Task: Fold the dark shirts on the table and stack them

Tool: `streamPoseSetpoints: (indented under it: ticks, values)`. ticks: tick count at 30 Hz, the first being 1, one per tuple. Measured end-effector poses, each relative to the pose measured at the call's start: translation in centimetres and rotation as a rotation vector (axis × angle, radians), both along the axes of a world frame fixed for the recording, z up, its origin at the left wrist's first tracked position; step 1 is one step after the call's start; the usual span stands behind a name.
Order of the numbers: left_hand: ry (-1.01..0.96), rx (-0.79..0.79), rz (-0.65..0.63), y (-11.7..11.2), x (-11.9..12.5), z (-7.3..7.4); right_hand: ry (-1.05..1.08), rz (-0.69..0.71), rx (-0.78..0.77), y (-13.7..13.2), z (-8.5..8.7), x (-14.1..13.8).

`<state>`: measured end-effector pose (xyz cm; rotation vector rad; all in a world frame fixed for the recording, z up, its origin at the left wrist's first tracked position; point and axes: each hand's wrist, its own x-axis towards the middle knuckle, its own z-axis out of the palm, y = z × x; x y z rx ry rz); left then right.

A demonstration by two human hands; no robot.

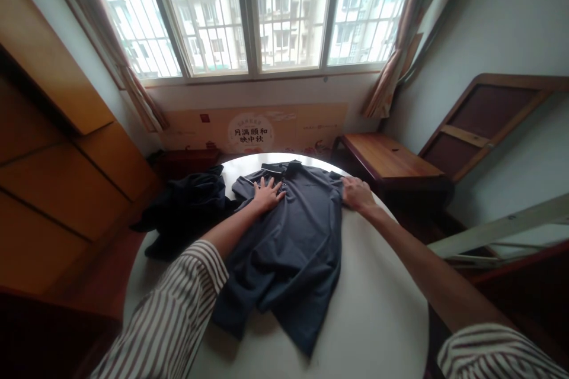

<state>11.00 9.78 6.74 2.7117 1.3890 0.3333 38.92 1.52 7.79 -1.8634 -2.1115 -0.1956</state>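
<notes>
A dark grey-blue polo shirt (293,249) lies front up on a round white table (373,302), its collar toward the window and its hem nearest me. My left hand (267,194) rests flat on the chest beside the button placket, fingers spread. At the shirt's right sleeve edge, my right hand (356,192) has its fingers closed on the sleeve. Wrinkles run down the lower body, and the hem is uneven. A heap of dark clothes (191,207) sits at the table's left side.
Beyond the table is a barred window (284,18) with curtains, above a printed cardboard panel (253,130). A wooden side table (391,154) stands at the back right, a folded wooden piece (484,112) leaning near it. Wooden cabinets (53,189) line the left.
</notes>
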Motion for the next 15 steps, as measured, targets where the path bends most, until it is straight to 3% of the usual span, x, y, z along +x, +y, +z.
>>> streamPoseSetpoints:
  ticks: [4,7,9,12,15]
  values:
    - [-0.015,0.017,-0.088,-3.7,-0.4,0.3,-0.002,0.235,-0.058,-6.4,-0.2,-4.2]
    - [-0.023,0.015,-0.262,-8.7,-2.9,0.0,0.038,0.617,-0.173,-13.3,-1.3,-7.1]
    - [-0.029,0.013,-0.363,-11.9,-5.3,-0.4,0.065,0.748,-0.172,-16.9,-2.4,-8.4]
    - [-0.002,-0.008,-0.317,-15.3,-8.8,-1.6,0.043,0.751,-0.109,-19.4,-3.9,-8.9]
    - [0.059,-0.063,-0.212,-16.7,-10.7,-3.2,0.040,0.741,-0.181,-19.9,-4.6,-8.0]
